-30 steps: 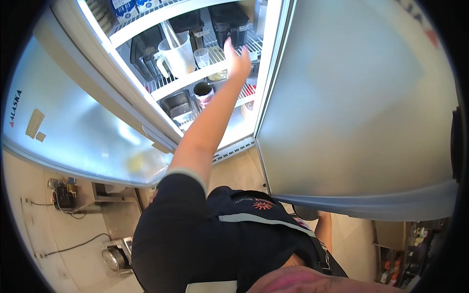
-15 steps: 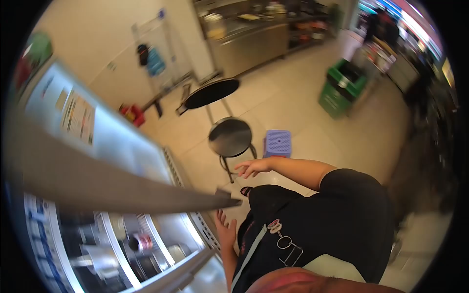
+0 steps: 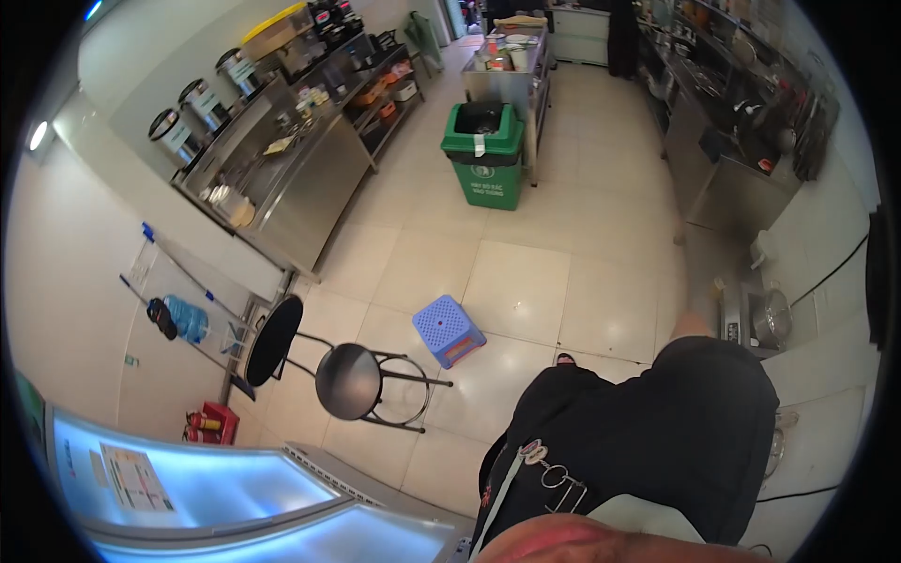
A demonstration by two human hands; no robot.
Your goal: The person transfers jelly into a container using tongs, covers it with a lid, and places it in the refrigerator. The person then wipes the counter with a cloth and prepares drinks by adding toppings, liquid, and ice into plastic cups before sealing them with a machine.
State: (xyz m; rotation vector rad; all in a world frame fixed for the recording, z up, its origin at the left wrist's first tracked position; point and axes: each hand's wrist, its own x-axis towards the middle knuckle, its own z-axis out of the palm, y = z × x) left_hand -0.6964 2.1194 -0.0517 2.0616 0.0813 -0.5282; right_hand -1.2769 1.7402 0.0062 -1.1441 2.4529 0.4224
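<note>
Neither of my hands shows at this moment. A bit of bare arm (image 3: 693, 325) sticks out beyond my dark sleeve (image 3: 727, 375) at the right, but its hand is hidden. A key ring with a metal clip (image 3: 556, 477) hangs on my dark clothing. Close by at the lower left stands a lit glass-fronted fridge (image 3: 202, 469) with a paper notice (image 3: 137, 477) on it. Ahead are a black folding chair (image 3: 349, 380) with a round seat and a low blue-purple plastic stool (image 3: 449, 325).
A green bin (image 3: 486, 159) stands before a steel trolley (image 3: 507, 66). Steel counters run along the left (image 3: 314, 192) and right (image 3: 741, 192). Fire extinguishers in a red holder (image 3: 212, 424) sit by the left wall. A pot (image 3: 771, 319) is at the right.
My view has swung right and up. Both hands, seen with fingers apart before, have left view. The fridge's shelves and the grey bar across the view no longer show.
</note>
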